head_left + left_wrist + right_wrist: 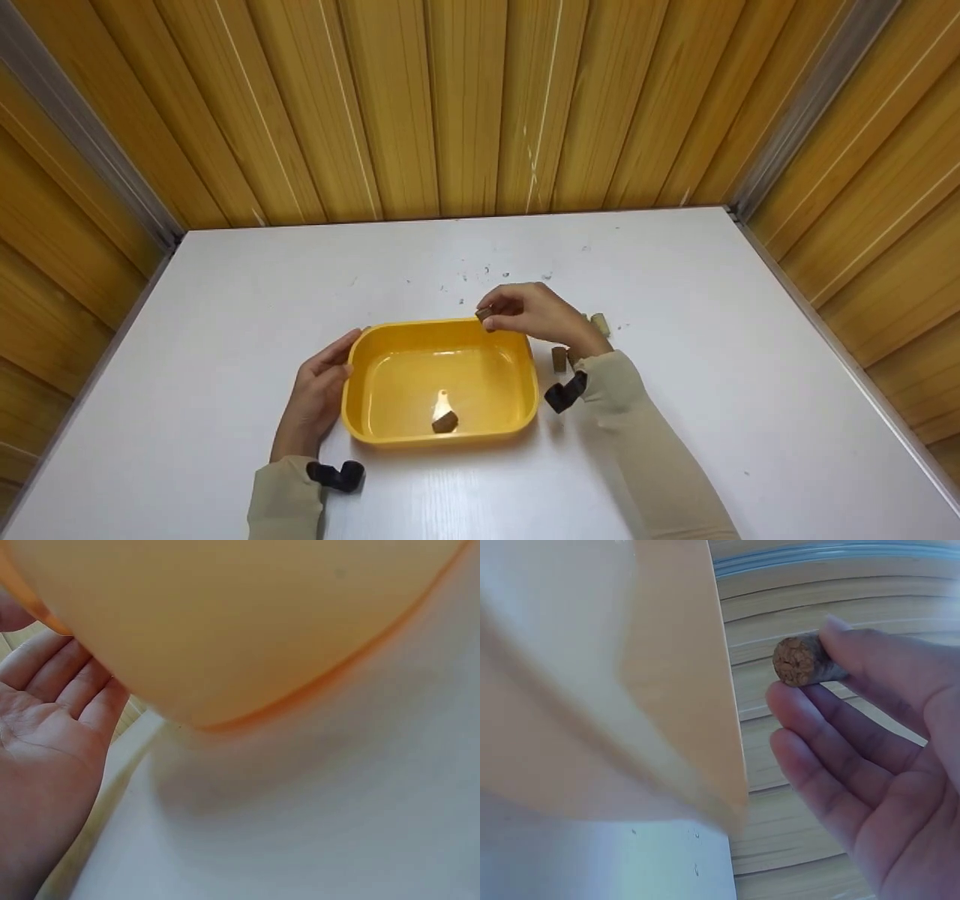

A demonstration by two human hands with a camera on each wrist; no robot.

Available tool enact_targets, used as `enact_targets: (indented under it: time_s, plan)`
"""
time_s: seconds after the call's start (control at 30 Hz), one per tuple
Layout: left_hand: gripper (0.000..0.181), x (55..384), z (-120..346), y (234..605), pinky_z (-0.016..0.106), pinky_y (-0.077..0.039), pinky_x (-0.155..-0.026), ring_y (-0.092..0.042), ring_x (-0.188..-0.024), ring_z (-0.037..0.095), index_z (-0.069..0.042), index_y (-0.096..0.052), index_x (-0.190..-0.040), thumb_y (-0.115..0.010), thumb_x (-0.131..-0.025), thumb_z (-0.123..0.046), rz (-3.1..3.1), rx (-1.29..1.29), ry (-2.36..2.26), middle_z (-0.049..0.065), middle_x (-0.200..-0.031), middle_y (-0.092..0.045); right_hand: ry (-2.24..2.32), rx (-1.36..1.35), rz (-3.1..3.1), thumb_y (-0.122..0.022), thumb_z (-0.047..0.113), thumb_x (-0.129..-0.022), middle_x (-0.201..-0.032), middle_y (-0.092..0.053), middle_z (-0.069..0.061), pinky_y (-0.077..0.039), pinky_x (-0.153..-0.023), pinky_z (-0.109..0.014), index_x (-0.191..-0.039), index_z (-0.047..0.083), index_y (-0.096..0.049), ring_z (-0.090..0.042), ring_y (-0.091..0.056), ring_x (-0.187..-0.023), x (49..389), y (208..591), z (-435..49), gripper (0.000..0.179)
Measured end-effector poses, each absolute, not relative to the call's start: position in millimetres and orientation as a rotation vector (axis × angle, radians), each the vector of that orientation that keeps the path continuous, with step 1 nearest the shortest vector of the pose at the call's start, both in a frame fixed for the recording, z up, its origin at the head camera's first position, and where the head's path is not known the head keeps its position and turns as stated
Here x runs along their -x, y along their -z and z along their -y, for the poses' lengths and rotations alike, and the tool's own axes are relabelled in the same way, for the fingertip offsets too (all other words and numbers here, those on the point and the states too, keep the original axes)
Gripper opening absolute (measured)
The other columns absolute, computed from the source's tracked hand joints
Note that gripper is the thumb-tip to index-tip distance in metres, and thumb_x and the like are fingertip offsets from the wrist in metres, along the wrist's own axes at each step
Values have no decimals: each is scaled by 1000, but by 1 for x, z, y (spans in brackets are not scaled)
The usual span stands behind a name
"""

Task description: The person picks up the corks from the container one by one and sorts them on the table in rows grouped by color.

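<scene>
In the head view a yellow plastic basin point(442, 375) sits on the white table, with one brown cork point(445, 422) lying near its front wall. My left hand point(319, 390) holds the basin's left side, thumb at the rim; in the left wrist view its fingertips are hidden behind the wall. Over the back right corner of the basin, my right hand point(532, 309) pinches another cork point(795, 661) between thumb and fingers, its round end showing. The other fingers of this hand point(877, 780) are spread a little below the cork.
To the right of the basin, under and beside the right forearm, stand or lie several more corks, among them a dark one point(559, 359) and a paler one point(600, 324). Small dark crumbs dot the table point(300, 277) behind the basin. Wood-patterned walls point(465, 112) enclose it.
</scene>
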State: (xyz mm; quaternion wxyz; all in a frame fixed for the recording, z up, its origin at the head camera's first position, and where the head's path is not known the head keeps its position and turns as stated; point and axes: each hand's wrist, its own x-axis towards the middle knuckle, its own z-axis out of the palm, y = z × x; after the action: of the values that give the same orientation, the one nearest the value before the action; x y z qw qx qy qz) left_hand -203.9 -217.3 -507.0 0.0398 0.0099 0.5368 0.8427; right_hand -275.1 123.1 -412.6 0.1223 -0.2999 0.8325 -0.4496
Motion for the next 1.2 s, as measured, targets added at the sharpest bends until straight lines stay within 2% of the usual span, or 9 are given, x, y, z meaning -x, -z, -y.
enact_targets:
  time_s: [0.2, 0.37, 0.43, 0.67, 0.87, 1.2]
  plan:
    - [54, 204, 219, 509, 26, -43, -105, -52, -128, 13, 1, -43, -142, -47, -88, 9, -1623, -33, -2576, 0, -136, -58, 1352, 795, -2513, -70, 26, -86, -102, -70, -4, -56, -82, -25, -109, 13, -69, -15, -66, -88, 273, 418, -138, 26]
    - [55, 205, 219, 509, 26, -44, -105, -53, -128, 13, 1, -42, -142, -48, -88, 8, -1634, -17, -2564, 0, -136, -58, 1357, 685, -2557, -70, 29, -86, -101, -70, -2, -56, -82, -30, -109, 17, -69, -16, -66, -88, 271, 422, -150, 26]
    - [55, 205, 218, 508, 26, -44, -105, -53, -128, 13, 1, -42, -142, -49, -88, 7, -1635, -9, -2561, -1, -136, -59, 1359, 632, -2571, -71, 31, -86, -101, -69, -1, -57, -78, -32, -109, 18, -69, -17, -65, -88, 269, 423, -155, 27]
    - [53, 204, 217, 509, 26, -45, -104, -55, -125, 14, 5, -42, -141, -48, -88, 9, -1622, -38, -2599, 0, -131, -62, 1365, 508, -2628, -73, 33, -83, -103, -70, -2, -55, -77, -29, -110, 17, -70, -17, -65, -88, 266, 430, -172, 32]
    - [52, 204, 217, 510, 27, -44, -105, -54, -126, 14, 5, -41, -141, -46, -89, 8, -1625, -96, -2591, 0, -133, -61, 1353, 420, -2636, -71, 35, -84, -103, -69, -2, -56, -73, -30, -112, 19, -68, -18, -65, -88, 262, 436, -187, 32]
    - [52, 204, 217, 510, 28, -43, -106, -53, -128, 15, 6, -40, -142, -46, -90, 8, -1630, -123, -2588, 1, -136, -59, 1352, 409, -2653, -68, 31, -88, -108, -69, -8, -55, -81, -24, -115, 11, -67, -17, -65, -92, 260, 451, -210, 34]
